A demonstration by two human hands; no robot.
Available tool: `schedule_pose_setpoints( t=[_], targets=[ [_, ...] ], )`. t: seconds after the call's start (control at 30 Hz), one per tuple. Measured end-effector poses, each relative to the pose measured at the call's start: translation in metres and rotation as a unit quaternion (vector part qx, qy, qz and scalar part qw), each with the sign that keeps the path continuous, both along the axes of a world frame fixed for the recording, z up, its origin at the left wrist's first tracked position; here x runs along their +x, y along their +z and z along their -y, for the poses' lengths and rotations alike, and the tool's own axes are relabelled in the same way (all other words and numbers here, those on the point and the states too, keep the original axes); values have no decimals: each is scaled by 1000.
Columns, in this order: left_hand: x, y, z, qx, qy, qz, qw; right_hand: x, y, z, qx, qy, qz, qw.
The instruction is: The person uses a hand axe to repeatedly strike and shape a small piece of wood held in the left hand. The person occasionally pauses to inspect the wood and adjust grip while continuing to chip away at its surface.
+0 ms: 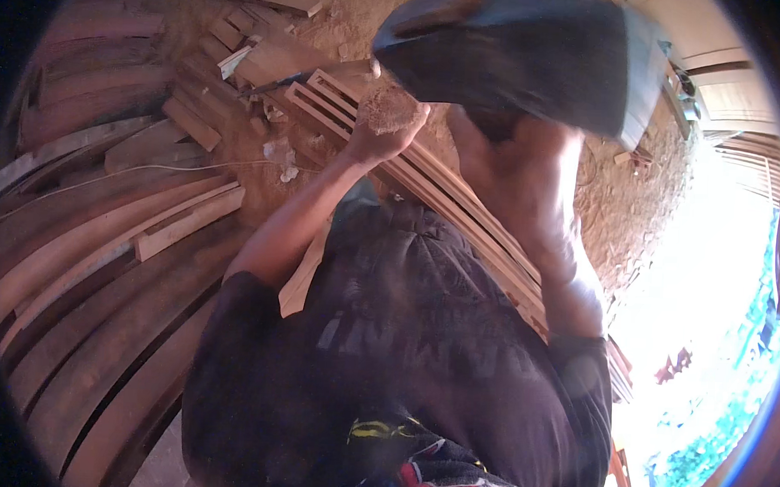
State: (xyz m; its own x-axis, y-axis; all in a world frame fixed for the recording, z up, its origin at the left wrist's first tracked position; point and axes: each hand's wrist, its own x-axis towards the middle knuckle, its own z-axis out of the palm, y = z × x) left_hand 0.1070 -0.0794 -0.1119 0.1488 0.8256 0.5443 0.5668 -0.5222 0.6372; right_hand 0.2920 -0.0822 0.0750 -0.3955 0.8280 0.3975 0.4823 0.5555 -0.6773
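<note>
My left hand [380, 144] is closed round a brown, rough-textured clump [389, 111] above a bundle of slim wooden strips [460, 197]. What the clump is made of, I cannot make out. My right hand [517, 158] is raised, close to a large dark blue-grey curved sheet-like thing [508, 54] with a paler edge. It is blurred and covers the fingers; the hand appears to hold it up. The strips run slantwise beneath both forearms, from the upper left towards the lower right.
Long stacked boards [130, 320] fill the left side. Short offcuts [192, 123] and wood scraps lie on the brown dirt floor [350, 23] ahead. A pale pointed wood piece [305, 275] shows beside my left arm. Bright daylight comes in at the right, near pale panels [714, 57].
</note>
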Motion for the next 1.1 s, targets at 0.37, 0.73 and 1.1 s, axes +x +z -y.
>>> schedule_pose_setpoints(
  t=[0.37, 0.73, 1.1],
  targets=[
    [-8, 11, -20, -316, 125, 285, 896, 32, -60, -16, -178, -32, 29, 983],
    [1, 67, -44, -198, 56, 315, 926, 75, -82, 1, -294, -163, -8, 942],
    [7, 49, -42, -202, 68, 220, 952, 75, -89, 0, -356, -177, 7, 918]
  ],
)
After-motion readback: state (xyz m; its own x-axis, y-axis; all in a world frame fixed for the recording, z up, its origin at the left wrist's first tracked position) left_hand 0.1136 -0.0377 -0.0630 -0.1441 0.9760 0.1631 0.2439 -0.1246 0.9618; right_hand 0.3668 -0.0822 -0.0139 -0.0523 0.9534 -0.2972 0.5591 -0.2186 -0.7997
